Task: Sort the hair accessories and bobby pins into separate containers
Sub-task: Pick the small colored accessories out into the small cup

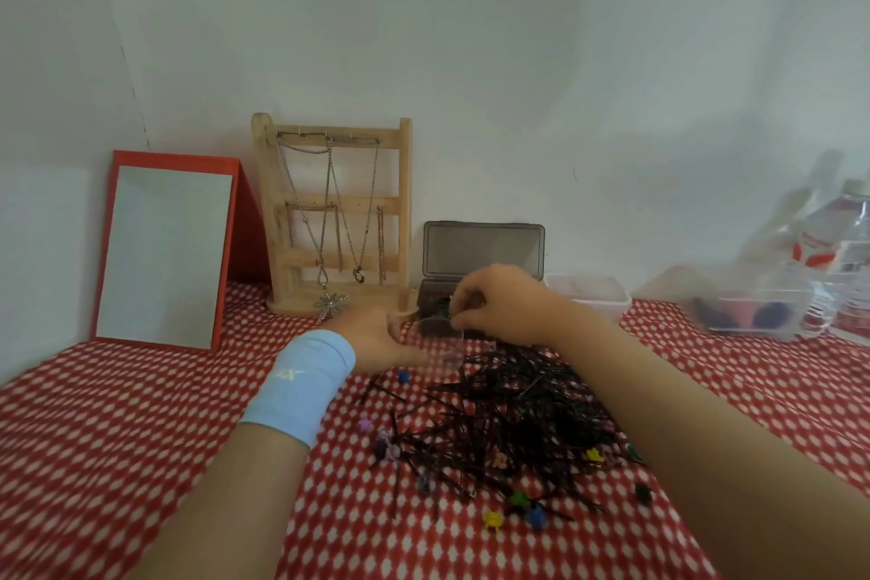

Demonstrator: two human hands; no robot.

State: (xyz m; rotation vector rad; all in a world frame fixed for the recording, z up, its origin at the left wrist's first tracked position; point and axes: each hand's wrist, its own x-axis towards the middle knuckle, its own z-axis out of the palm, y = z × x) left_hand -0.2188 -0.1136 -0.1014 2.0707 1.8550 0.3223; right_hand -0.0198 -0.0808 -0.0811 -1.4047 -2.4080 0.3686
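Steadying the clear cup [445, 344] with the left hand [381, 334], right hand [499, 301] pinched closed should drop pins [508, 410] squarely inside

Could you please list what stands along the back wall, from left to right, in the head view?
Red-framed mirror → wooden jewellery stand with necklaces → dark plastic box, lid open → white container → clear plastic water bottle.
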